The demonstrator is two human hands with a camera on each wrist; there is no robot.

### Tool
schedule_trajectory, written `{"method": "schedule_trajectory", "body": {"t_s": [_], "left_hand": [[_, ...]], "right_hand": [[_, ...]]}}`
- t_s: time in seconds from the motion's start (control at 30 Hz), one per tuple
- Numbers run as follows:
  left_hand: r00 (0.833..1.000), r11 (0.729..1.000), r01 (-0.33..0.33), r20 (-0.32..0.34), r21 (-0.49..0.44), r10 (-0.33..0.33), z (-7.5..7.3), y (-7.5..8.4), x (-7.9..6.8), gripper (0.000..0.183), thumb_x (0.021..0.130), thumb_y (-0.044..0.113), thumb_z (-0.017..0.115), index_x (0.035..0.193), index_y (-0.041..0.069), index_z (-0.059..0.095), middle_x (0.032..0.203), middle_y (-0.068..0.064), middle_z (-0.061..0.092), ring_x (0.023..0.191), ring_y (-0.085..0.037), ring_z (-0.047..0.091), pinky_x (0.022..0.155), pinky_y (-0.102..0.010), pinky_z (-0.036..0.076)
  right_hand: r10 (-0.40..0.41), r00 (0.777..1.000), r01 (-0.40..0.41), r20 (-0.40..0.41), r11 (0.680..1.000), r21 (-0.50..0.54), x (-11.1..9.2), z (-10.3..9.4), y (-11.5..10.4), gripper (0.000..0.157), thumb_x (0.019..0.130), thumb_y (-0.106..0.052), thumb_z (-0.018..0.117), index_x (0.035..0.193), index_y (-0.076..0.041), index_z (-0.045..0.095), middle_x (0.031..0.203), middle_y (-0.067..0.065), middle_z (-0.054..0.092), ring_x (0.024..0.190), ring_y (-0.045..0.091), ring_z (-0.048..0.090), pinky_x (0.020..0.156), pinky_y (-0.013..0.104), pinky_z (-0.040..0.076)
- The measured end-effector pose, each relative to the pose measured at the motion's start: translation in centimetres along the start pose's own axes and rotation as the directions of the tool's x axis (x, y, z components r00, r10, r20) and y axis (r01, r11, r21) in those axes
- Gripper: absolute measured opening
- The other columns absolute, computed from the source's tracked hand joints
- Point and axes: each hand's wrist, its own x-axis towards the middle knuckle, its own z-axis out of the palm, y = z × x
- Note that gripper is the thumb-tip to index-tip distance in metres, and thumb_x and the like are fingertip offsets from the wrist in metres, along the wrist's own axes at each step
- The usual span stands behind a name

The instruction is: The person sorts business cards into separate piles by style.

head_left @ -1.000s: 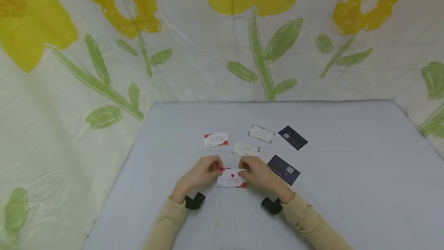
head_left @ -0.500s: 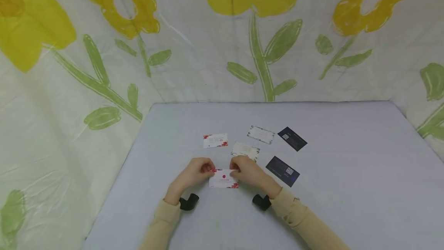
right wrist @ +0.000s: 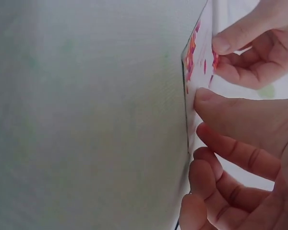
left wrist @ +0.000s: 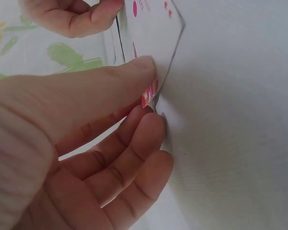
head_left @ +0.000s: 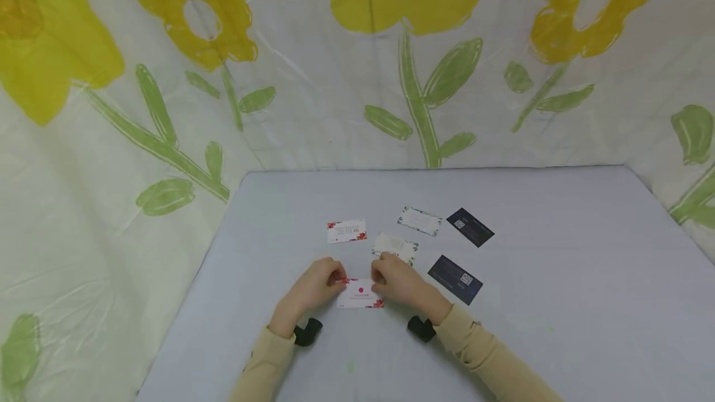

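Observation:
A white business card with red floral corners and a red dot (head_left: 360,295) lies close over the table, between the two hands. My left hand (head_left: 318,281) holds its left end; in the left wrist view the thumb (left wrist: 141,69) presses on the printed face, with curled fingers behind the edge. At the opposite end, my right hand (head_left: 399,281) grips the card, its thumb (right wrist: 206,96) on the face and the other fingers curled below. A matching red-flowered card (head_left: 347,231) lies farther back. Just beyond the right hand is a leaf-bordered white card (head_left: 396,245), partly covered by the fingers.
Another leaf-bordered card (head_left: 420,221) lies behind. Two dark cards with QR codes, a far one (head_left: 470,227) and a nearer one (head_left: 455,279), lie to the right. The pale table (head_left: 558,303) ends at a flower-printed curtain (head_left: 313,104). Dark cameras sit on both wrists.
Both hands and the held card shifted slightly left between one second and half a second ago, and the right hand drew clear of the near dark card. Since then, little has moved.

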Motion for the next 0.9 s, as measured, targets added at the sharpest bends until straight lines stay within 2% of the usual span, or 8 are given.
{"method": "schedule_trajectory", "body": {"t_s": [0.2, 0.4, 0.5, 0.6, 0.77, 0.9], "left_hand": [[1.0, 1.0, 0.01, 0.002, 0.012, -0.01, -0.4, 0.1, 0.2, 0.011, 0.075, 0.006, 0.068, 0.077, 0.007, 0.057, 0.071, 0.0, 0.049, 0.067, -0.012, 0.043, 0.061, -0.025, 0.04], [1.0, 1.0, 0.013, -0.027, 0.008, -0.013, -1.6, -0.3, 0.5, 0.008, 0.079, 0.012, 0.064, 0.083, 0.008, 0.058, 0.075, 0.004, 0.051, 0.07, -0.01, 0.047, 0.064, -0.025, 0.042], [0.998, 0.998, 0.026, -0.061, -0.054, -0.03, -2.7, -1.2, 1.1, 0.012, 0.08, 0.011, 0.064, 0.089, 0.005, 0.058, 0.079, 0.003, 0.053, 0.074, -0.012, 0.049, 0.066, -0.027, 0.044], [0.994, 0.993, 0.045, -0.09, -0.113, -0.055, -3.8, -2.4, 1.9, 0.018, 0.079, 0.009, 0.065, 0.094, 0.0, 0.058, 0.084, -0.003, 0.056, 0.078, -0.017, 0.05, 0.069, -0.031, 0.043], [0.993, 0.993, 0.062, -0.094, -0.105, -0.072, -4.6, -4.1, 4.1, 0.029, 0.079, 0.01, 0.065, 0.103, -0.004, 0.056, 0.096, -0.013, 0.057, 0.087, -0.024, 0.051, 0.076, -0.035, 0.042], [0.992, 0.994, 0.085, -0.084, -0.072, -0.091, -4.5, -5.2, 5.5, 0.039, 0.077, 0.012, 0.068, 0.109, -0.005, 0.054, 0.1, -0.015, 0.056, 0.091, -0.026, 0.05, 0.081, -0.037, 0.041]], "right_hand": [[0.005, 1.0, -0.005, -0.001, 0.999, -0.031, 0.1, -0.1, -0.1, 0.011, 0.077, -0.016, 0.066, 0.077, -0.012, 0.056, 0.071, -0.003, 0.044, 0.062, 0.01, 0.04, 0.054, 0.021, 0.035], [-0.048, 0.998, 0.046, -0.034, 0.996, -0.07, 0.9, -1.2, 0.0, 0.009, 0.081, -0.019, 0.063, 0.076, -0.014, 0.057, 0.071, -0.007, 0.044, 0.063, 0.007, 0.042, 0.055, 0.021, 0.037], [-0.074, 0.996, 0.071, -0.056, 0.996, -0.055, 2.1, -2.5, 0.2, 0.007, 0.083, -0.019, 0.062, 0.081, -0.013, 0.059, 0.075, -0.006, 0.048, 0.068, 0.009, 0.046, 0.061, 0.022, 0.041], [-0.085, 0.994, 0.084, -0.064, 0.996, -0.02, 3.9, -3.6, 0.4, 0.014, 0.083, -0.019, 0.061, 0.091, -0.008, 0.06, 0.085, 0.0, 0.053, 0.079, 0.013, 0.05, 0.07, 0.027, 0.043], [-0.04, 0.996, 0.039, -0.074, 0.999, -0.016, 6.7, -4.4, 1.3, 0.026, 0.082, -0.017, 0.062, 0.104, -0.003, 0.059, 0.096, 0.006, 0.055, 0.089, 0.018, 0.051, 0.077, 0.033, 0.042], [-0.014, 0.998, 0.013, -0.055, 1.0, -0.023, 8.4, -4.0, 1.9, 0.034, 0.08, -0.017, 0.065, 0.109, -0.001, 0.058, 0.103, 0.009, 0.054, 0.095, 0.023, 0.049, 0.082, 0.038, 0.039]]}}
